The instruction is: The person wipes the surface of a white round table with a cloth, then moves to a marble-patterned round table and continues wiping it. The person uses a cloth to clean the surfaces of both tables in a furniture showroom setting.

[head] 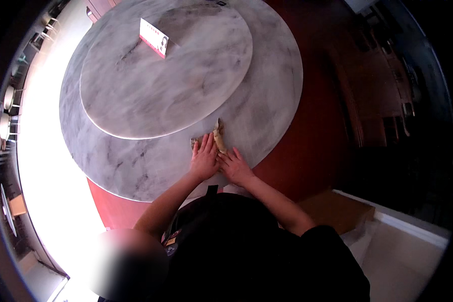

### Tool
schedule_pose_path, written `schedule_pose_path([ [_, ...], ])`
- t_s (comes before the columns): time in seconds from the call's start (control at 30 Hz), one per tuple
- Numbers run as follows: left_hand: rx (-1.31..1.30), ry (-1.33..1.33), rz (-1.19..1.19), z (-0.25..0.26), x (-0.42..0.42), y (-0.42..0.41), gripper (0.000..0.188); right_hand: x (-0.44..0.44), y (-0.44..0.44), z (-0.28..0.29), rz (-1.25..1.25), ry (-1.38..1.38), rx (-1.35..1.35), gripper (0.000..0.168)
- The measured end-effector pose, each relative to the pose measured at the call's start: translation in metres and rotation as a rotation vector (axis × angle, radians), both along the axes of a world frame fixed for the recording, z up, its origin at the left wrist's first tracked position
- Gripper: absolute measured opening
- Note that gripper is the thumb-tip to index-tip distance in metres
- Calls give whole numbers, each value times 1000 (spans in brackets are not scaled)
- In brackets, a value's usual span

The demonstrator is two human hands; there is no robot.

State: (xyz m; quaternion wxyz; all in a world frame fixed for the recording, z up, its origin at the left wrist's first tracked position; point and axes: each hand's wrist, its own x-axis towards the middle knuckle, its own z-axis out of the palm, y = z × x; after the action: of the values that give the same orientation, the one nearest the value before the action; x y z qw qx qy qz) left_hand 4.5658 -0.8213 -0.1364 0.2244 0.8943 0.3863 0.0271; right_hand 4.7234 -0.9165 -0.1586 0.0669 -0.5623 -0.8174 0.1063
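A yellowish-brown cloth (219,139), partly folded or rolled, lies on the near part of a round marble-patterned table (128,166). My left hand (204,161) rests flat on it, fingers stretched forward and slightly apart. Part of the cloth shows to the left of those fingers, and a thicker folded strip stands out on their right. At the near end of that strip, the fingers of my right hand (233,166) touch the cloth. Whether they pinch it is hard to see. Both hands cover much of the cloth.
A raised round turntable (166,94) covers the table's middle and bears a folded card sign (153,37) with writing. Red covering (305,124) surrounds the table. Brown cardboard (336,211) lies at lower right. Stools (7,124) stand far left; dark wooden furniture (373,83) stands right.
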Motion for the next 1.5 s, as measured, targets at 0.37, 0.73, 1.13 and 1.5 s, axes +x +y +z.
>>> schedule_pose_path([
  [0.37,66,205,-312,18,115,-12,66,123,-19,14,-19,-151,-104,53],
  [0.73,-374,-325,248,13,58,12,47,122,34,44,-586,538,-98,30],
  [1.13,-901,-1329,1042,66,-48,100,42,19,162,128,-675,1361,-483,34],
  [1.5,139,-164,717,54,-58,101,62,9,191,81,-235,204,-84,61],
])
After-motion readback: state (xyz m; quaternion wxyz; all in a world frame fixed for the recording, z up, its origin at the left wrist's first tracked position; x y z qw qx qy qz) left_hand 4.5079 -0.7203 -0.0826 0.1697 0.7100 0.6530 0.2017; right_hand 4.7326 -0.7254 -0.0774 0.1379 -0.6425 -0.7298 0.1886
